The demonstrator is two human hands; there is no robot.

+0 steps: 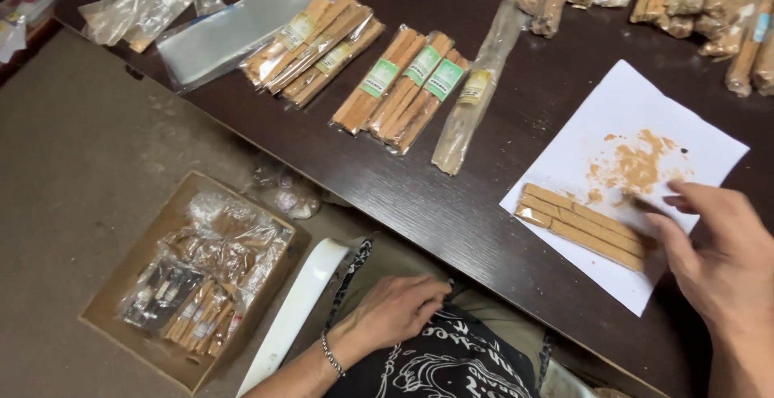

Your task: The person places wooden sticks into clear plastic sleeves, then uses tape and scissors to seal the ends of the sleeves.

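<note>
Head view: your right hand (713, 261) open, fingers touching loose sticks (582, 227) on white paper (645, 116); your left hand (395, 311) curled on lap, gripping nothing. Filled packets (403, 87) lie far left; loose sticks left unpacked.

Tabletop (451, 204): dark brown wood grain, glossy, running diagonally from upper left to lower right; soft overhead light reflects along its near edge. Floor (81, 188): dull grey-brown, matte, scuffed and dusty, lying left of and below the tabletop. Cardboard box (113, 309): shallow, open-topped, brown, set on the floor just off the tabletop's near edge. No walls or windows in view.
</note>
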